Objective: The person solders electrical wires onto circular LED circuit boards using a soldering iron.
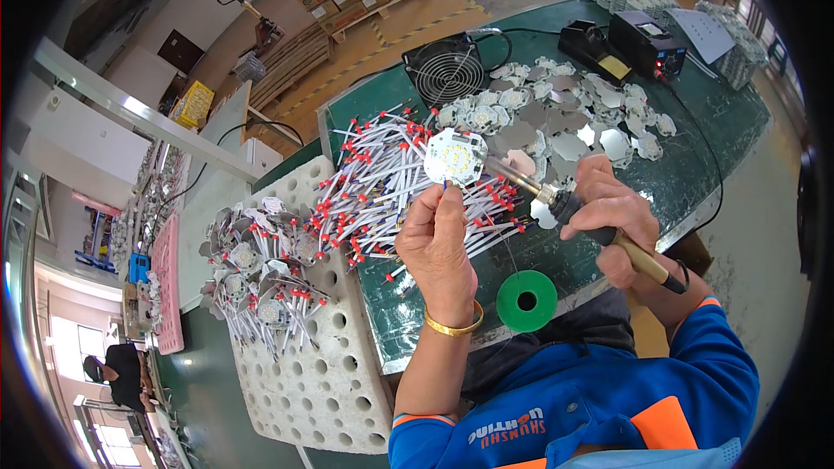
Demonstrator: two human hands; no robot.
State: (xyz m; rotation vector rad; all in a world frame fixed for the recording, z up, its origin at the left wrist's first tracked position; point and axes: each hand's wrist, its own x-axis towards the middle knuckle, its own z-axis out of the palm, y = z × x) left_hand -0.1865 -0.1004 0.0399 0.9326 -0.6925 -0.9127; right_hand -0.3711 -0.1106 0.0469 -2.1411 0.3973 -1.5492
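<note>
My left hand (440, 247) pinches a white LED board (455, 159) by its near edge, holding it face up above a heap of short white wires (382, 175) with red ends. In my right hand (615, 213) is a soldering iron (573, 210), its fingers wrapped around the handle. The iron's tip reaches the right edge of the board; whether it touches a pad is too small to tell. A green solder spool (507, 306) lies by the table's near edge, with a thin strand rising from it.
Loose LED boards (566, 126) are heaped beyond my right hand. A black fan (446, 75), an iron stand (596, 49) and a soldering station (647, 43) stand behind. To the left, a holed white foam slab (334, 421) carries wired boards (261, 265). A person (129, 378) is far left.
</note>
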